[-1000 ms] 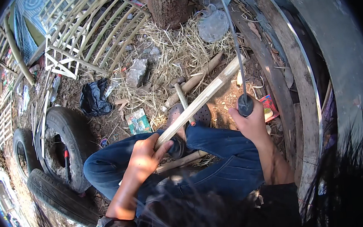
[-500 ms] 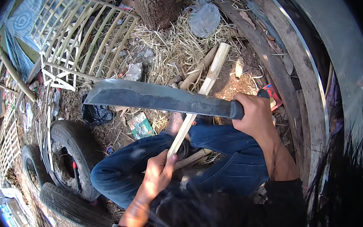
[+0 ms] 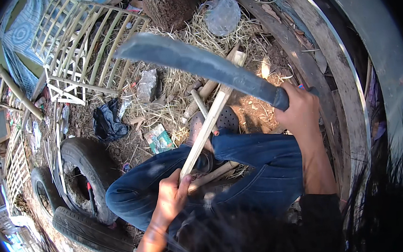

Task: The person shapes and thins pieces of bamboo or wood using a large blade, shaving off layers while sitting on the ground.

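Head view, looking down: a person sits cross-legged in blue denim jeans [image 3: 265,152] on littered ground with dry, pale straw [image 3: 176,42]. The left hand [image 3: 170,198], at lower centre, has its fingers wrapped around the near end of a long, pale, squared wooden stick [image 3: 205,130]. The stick slants up and away to the right, over the lap. The right hand [image 3: 300,108], to the right, has its fingers clenched on the dark handle of a broad, grey metal machete [image 3: 192,64]. The blade, slightly blurred, points up and left, crossing over the stick near its far end; whether they touch cannot be told.

A glancing stroke could slide down the stick toward the left hand. If the stick twisted in that single grip, the edge could skid off toward the jeans or the perforated, dark rubber clog [image 3: 228,119] near the stick. A loosened handle grip could send the blade astray.
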`<state>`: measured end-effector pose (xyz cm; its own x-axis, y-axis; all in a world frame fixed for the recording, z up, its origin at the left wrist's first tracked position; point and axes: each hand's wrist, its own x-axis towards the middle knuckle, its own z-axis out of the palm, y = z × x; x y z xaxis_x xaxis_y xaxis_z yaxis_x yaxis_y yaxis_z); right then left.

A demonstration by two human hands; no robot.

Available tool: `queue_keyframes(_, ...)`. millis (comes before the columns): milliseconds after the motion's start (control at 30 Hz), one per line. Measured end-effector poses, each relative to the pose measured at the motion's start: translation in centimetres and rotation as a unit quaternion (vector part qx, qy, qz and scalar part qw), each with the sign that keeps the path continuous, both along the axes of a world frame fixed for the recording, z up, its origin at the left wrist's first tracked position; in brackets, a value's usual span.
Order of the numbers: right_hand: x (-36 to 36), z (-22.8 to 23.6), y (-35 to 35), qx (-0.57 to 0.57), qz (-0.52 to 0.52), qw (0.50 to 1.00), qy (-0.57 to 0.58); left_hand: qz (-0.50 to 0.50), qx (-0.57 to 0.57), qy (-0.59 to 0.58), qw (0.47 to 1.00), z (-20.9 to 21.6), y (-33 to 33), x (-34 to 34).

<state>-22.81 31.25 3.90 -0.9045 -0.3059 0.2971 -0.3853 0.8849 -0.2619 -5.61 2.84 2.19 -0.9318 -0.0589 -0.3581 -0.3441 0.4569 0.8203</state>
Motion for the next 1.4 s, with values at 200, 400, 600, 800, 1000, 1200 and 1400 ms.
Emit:
queue_keyframes(200,0.7,-0.1,0.0,-0.044,0.032,0.998,-0.027,0.001,-0.022,-0.015,1.000,0.0,0.6,-0.7)
queue_keyframes(400,2.6,-0.4,-2.8,-0.008,0.198,0.978,-0.062,0.022,-0.011,0.104,0.994,-0.5,2.7,-1.8)
queue_keyframes(600,2.0,-0.3,-0.9,-0.006,0.113,0.993,-0.011,0.003,-0.011,0.043,0.999,1.0,2.3,-2.3)
queue_keyframes(800,0.8,0.8,0.2,-0.017,0.031,0.998,0.047,0.019,-0.006,0.027,0.999,2.0,1.8,-1.9)
queue_keyframes(1000,1.4,-0.3,-0.4,-0.013,0.033,0.999,0.006,0.020,-0.024,0.018,0.999,0.6,0.9,-1.3)
queue_keyframes(1200,1.9,-0.7,-2.3,-0.006,0.143,0.990,0.006,0.018,-0.019,0.014,1.000,0.6,1.8,-1.6)
queue_keyframes(1400,-2.1,0.0,2.7,-0.007,-0.158,0.987,0.008,0.095,0.002,-0.015,0.995,-0.2,-1.5,0.3)
